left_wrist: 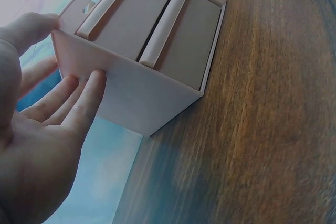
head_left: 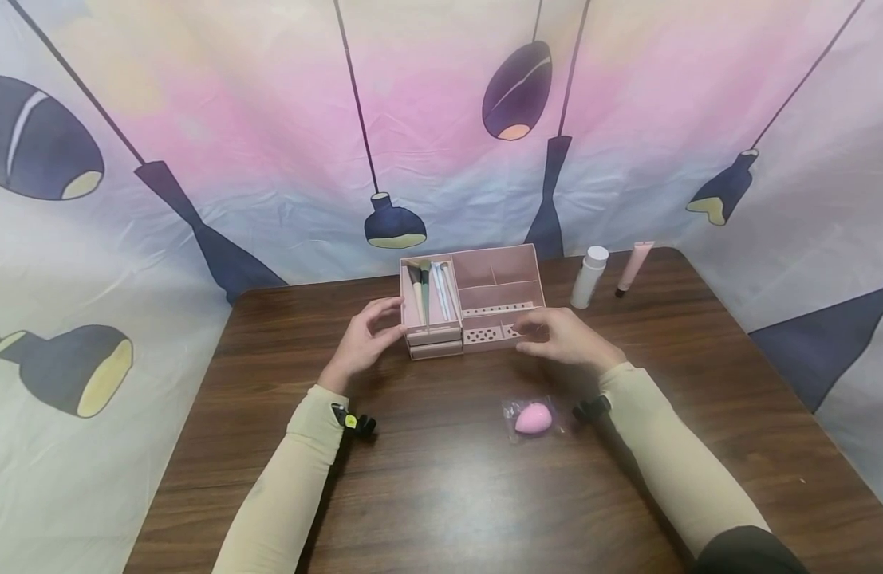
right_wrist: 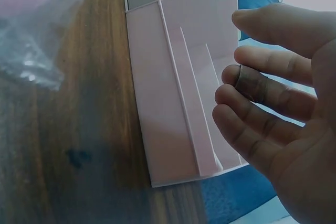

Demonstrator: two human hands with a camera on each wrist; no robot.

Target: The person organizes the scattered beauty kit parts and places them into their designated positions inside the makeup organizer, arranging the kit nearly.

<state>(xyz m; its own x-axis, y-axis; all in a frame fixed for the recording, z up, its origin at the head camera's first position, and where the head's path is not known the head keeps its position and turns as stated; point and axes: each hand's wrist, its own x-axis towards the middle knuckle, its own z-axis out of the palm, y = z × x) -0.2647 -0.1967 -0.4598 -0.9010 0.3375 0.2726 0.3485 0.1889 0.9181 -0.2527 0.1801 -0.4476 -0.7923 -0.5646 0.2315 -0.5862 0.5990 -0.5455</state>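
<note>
A pink desk organizer [head_left: 497, 267] stands near the table's back edge, with two small drawers [left_wrist: 173, 24] at its lower left. Makeup brushes [head_left: 425, 291] lie in its left upper compartment. My left hand [head_left: 369, 335] touches the organizer's left side wall [left_wrist: 136, 95] with its fingertips, the thumb at the front edge. Over the organizer's right front, my right hand [head_left: 565, 336] hovers with loosely bent fingers and nothing in them. In the right wrist view its fingertips [right_wrist: 226, 114] are beside the organizer's stepped compartments; whether they touch is unclear.
A pink makeup sponge [head_left: 534, 418] in a clear bag lies in front of the right hand. To the organizer's right stand a white bottle [head_left: 589, 277] and a pink tube [head_left: 635, 269]. A printed curtain [head_left: 283, 159] hangs behind the brown wooden table [head_left: 441, 510].
</note>
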